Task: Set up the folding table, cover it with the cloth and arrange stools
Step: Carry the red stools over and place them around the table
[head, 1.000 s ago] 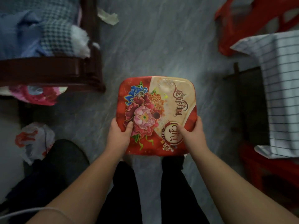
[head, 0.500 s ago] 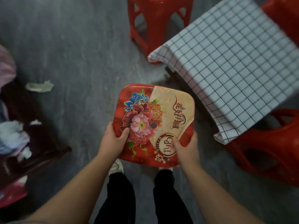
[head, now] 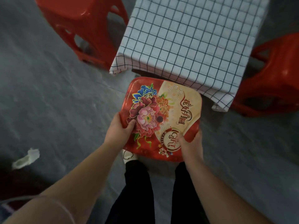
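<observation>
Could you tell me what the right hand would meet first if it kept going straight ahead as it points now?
Probably the checked cloth hanging over the table edge, though depth is unclear; the right hand grips the floral tin.

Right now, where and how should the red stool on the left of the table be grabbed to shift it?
Grip the red stool by the rim of its flat seat, coming down from above. Its legs splay outward and are cut with openings, so the top edge looks the firmest hold. Both hands currently hold the gift tin, so set that down first.

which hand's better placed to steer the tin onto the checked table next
Right, probably. The right hand grips the gift tin at its near right corner, the side toward the checked tablecloth. The left hand grips the left edge, farther from it. Both should keep carrying.
</observation>
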A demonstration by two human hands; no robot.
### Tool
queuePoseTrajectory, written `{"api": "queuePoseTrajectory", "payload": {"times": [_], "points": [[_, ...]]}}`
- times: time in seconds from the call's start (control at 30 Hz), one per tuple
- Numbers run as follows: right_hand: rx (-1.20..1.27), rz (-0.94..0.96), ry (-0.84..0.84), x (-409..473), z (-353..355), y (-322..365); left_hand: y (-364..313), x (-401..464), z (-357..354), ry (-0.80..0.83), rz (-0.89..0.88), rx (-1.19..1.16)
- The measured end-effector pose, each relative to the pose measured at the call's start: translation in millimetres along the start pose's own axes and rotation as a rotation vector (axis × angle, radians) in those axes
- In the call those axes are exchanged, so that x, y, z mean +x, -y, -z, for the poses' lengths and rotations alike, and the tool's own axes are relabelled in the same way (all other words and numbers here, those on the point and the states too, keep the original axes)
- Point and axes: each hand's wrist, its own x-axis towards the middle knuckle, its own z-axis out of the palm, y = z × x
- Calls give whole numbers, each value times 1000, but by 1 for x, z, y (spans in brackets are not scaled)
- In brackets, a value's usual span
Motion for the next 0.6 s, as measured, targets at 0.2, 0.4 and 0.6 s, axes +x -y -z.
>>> {"api": "queuePoseTrajectory", "payload": {"times": [0.2, 0.4, 0.6], "points": [[120, -89, -58, 7, -23, -11, 3, 39, -3, 126, -80, 67], [159, -106, -64, 23, -33, -23, 8, 53, -19, 126, -102, 110], [119, -80, -64, 28, -42, -31, 27, 59, -28, 135, -92, 83]]}}
